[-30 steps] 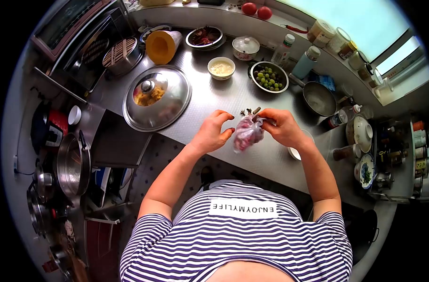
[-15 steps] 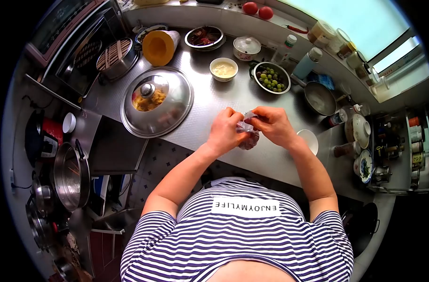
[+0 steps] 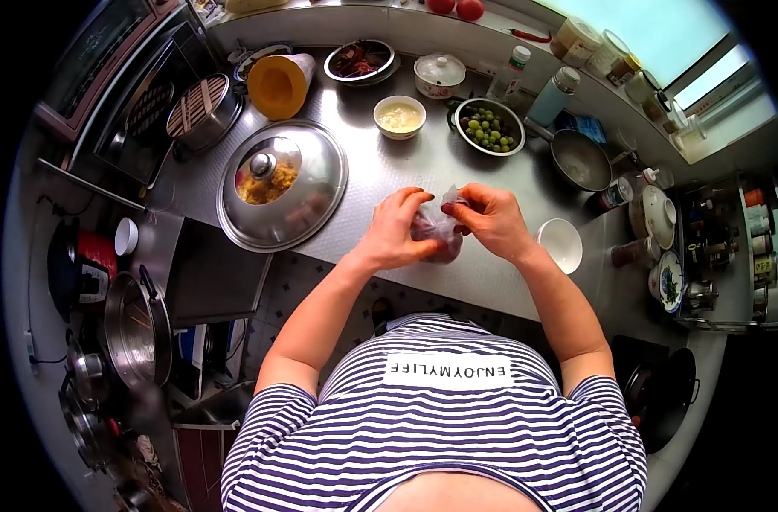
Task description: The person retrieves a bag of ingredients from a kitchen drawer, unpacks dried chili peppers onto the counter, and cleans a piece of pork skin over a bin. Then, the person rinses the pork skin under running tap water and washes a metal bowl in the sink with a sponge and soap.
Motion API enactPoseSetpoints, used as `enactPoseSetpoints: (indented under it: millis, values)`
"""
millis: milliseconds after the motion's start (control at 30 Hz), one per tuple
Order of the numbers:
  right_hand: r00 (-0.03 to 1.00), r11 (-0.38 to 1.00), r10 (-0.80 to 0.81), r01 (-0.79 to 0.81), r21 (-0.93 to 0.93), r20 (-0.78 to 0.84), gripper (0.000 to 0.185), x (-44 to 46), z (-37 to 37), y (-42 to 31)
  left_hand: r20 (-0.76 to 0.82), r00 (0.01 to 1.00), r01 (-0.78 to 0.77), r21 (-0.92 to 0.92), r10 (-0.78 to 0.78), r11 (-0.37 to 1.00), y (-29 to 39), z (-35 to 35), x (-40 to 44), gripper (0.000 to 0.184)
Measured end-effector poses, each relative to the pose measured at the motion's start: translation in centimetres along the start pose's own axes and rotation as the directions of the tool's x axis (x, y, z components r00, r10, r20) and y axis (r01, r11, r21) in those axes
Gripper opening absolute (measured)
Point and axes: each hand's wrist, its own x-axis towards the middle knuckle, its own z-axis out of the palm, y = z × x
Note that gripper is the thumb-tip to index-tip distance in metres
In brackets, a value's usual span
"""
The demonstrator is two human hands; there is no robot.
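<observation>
A clear plastic bag [image 3: 436,224] with reddish contents hangs between my two hands, above the front part of the steel counter [image 3: 355,200]. My left hand [image 3: 396,230] is wrapped round the bag's left side, thumb underneath. My right hand [image 3: 493,220] pinches the bag's gathered top between thumb and fingertips. Just right of my right hand stands an empty white bowl [image 3: 560,246]. What exactly the bag holds is too blurred to tell.
Behind my hands stand a bowl of pale yellow food [image 3: 399,117] and a bowl of green grapes [image 3: 490,127]. A large domed lid [image 3: 308,192] lies to the left. A frying pan [image 3: 581,160], bottles and jars line the right side.
My left hand, open and apart from the bag a second ago, has closed round it. My right hand still holds the top. The white bowl shows more fully.
</observation>
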Motion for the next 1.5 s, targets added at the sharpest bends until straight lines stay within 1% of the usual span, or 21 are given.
enactPoseSetpoints:
  millis: [33, 167, 333, 400, 467, 533, 567, 633, 700, 767, 833, 900, 1033, 1100, 1167, 1233, 1300, 1367, 1400, 1467, 1500]
  values:
    - [1.0, 1.0, -0.004, 0.003, 0.008, 0.011, 0.013, 0.0, 0.1, -0.3, -0.027, 1.0, 0.001, 0.148, 0.003, 0.989, 0.7, 0.1, -0.3, 0.056]
    - [1.0, 1.0, -0.004, 0.004, -0.013, 0.017, 0.013, 0.0, 0.2, -0.9, -0.048, 0.999, 0.017, 0.195, -0.008, 0.981, 0.7, 1.3, -0.2, 0.059]
    - [1.0, 1.0, 0.0, 0.001, -0.018, 0.016, 0.013, 0.1, -0.2, -0.4, -0.063, 0.997, -0.041, 0.011, 0.042, 0.999, -0.5, 2.2, 0.0, 0.038]
    - [1.0, 0.999, 0.024, -0.024, -0.025, 0.005, 0.014, 0.0, -0.3, 0.3, 0.02, 1.0, -0.003, -0.078, 0.005, 0.997, -0.9, 2.5, -0.1, 0.022]
    - [0.999, 0.998, 0.051, -0.051, -0.029, -0.007, 0.015, 0.0, -0.4, 1.7, -0.025, 0.999, 0.043, -0.089, -0.046, 0.995, -1.4, 3.5, -0.3, 0.018]
    - [0.996, 0.982, 0.048, -0.033, 0.186, -0.079, 0.021, 0.1, -0.8, 3.4, -0.067, 0.993, 0.088, -0.101, -0.095, 0.991, -1.7, 4.0, -0.4, 0.015]
    - [0.996, 0.982, 0.05, -0.035, 0.188, -0.08, 0.021, 0.0, -1.2, 4.0, -0.099, 0.99, 0.09, -0.064, -0.097, 0.994, -1.8, 4.1, -0.5, 0.014]
    - [0.959, 0.938, 0.238, -0.185, 0.292, -0.155, 0.025, -0.5, -2.0, 4.9, -0.125, 0.987, 0.096, -0.028, -0.099, 0.995, -1.8, 4.0, -0.9, 0.013]
    - [0.943, 0.934, 0.273, -0.213, 0.287, -0.192, 0.028, -0.9, -2.2, 5.8, 0.007, 0.957, 0.29, 0.025, -0.29, 0.957, -2.0, 3.1, -1.4, 0.015]
    - [0.877, 0.878, 0.419, -0.326, 0.351, -0.234, 0.028, -1.8, -2.1, 6.2, 0.049, 0.955, 0.29, 0.056, -0.293, 0.955, -2.0, 2.4, -1.7, 0.017]
    - [0.876, 0.872, 0.423, -0.325, 0.365, -0.231, 0.029, -2.6, -1.9, 6.4, 0.091, 0.95, 0.292, 0.089, -0.3, 0.952, -1.0, 1.9, -1.6, 0.019]
    - [0.905, 0.878, 0.39, -0.308, 0.367, -0.172, 0.028, -3.2, -1.7, 6.5, -0.118, 0.988, 0.109, 0.081, -0.099, 0.991, 0.8, 2.0, -1.0, 0.023]
    - [0.937, 0.908, 0.316, -0.253, 0.333, -0.15, 0.028, -4.4, -1.9, 6.0, -0.028, 0.999, 0.041, 0.13, -0.038, 0.991, 2.9, 2.4, -0.3, 0.021]
    - [0.938, 0.949, 0.298, -0.271, 0.16, -0.177, 0.029, -5.3, -3.0, 5.6, -0.028, 0.995, 0.099, 0.032, -0.098, 0.995, 1.6, 3.2, -0.3, 0.019]
    - [0.914, 0.939, 0.327, -0.285, 0.191, -0.242, 0.028, -6.2, -3.7, 5.4, -0.04, 0.988, 0.143, -0.068, -0.146, 0.987, -0.1, 2.9, -0.5, 0.01]
    - [0.906, 0.94, 0.338, -0.31, 0.144, -0.256, 0.029, -7.3, -4.6, 5.8, 0.088, 0.871, 0.449, -0.54, -0.483, 0.712, -0.9, 2.2, -0.9, 0.006]
    - [0.906, 0.944, 0.33, -0.318, 0.089, -0.265, 0.024, -8.0, -4.8, 6.1, 0.093, 0.855, 0.479, -0.514, -0.509, 0.711, -1.1, 1.4, -1.1, 0.01]
    - [0.93, 0.877, 0.044, -0.212, -0.432, -0.366, 0.013, -8.5, -4.6, 3.5, 0.134, 0.852, 0.467, -0.634, -0.507, 0.617, -0.7, 1.1, -1.4, 0.015]
    - [0.93, 0.876, 0.046, -0.213, -0.432, -0.365, 0.013, -8.2, -4.2, 2.1, 0.135, 0.851, 0.468, -0.634, -0.508, 0.616, -0.4, 1.1, -1.5, 0.015]
    - [0.79, 0.82, -0.492, 0.277, -0.501, -0.367, 0.026, -7.2, -2.7, -0.7, 0.154, 0.864, 0.448, -0.671, -0.48, 0.591, 0.1, 1.3, -1.7, 0.024]
    - [0.809, 0.806, -0.529, 0.386, -0.448, -0.256, 0.034, -6.8, -2.0, -1.7, 0.158, 0.862, 0.452, -0.672, -0.482, 0.587, 0.3, 1.4, -1.8, 0.024]
